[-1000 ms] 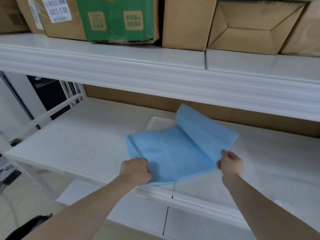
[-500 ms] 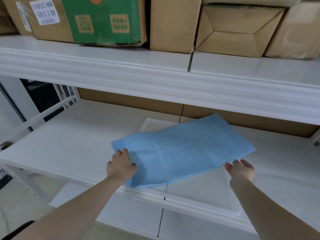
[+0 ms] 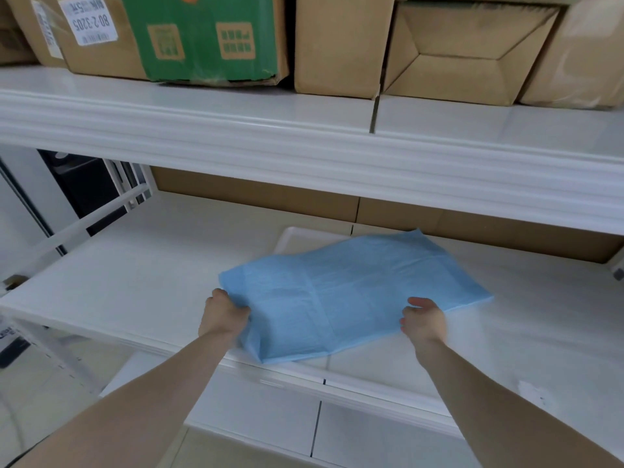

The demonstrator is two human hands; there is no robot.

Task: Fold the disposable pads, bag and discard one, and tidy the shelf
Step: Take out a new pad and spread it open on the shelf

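A blue disposable pad (image 3: 351,292), folded over once, lies across a shallow white tray (image 3: 294,237) on the middle shelf (image 3: 135,282). My left hand (image 3: 223,317) grips the pad's left edge, and the material bunches under its curled fingers. My right hand (image 3: 422,320) is at the pad's near right edge, thumb on top and fingers curled under it. The pad's near left corner hangs slightly over the shelf's front edge.
Cardboard boxes (image 3: 337,42), one with a green face (image 3: 209,35), fill the upper shelf (image 3: 304,130), whose white front rail overhangs the work area. A brown cardboard backing (image 3: 472,228) closes the rear. A lower shelf (image 3: 256,410) sits below.
The raised right flap of the pad was laid flat over the rest. My right hand let go, then came back onto the near right edge; my left hand closed on the left edge.
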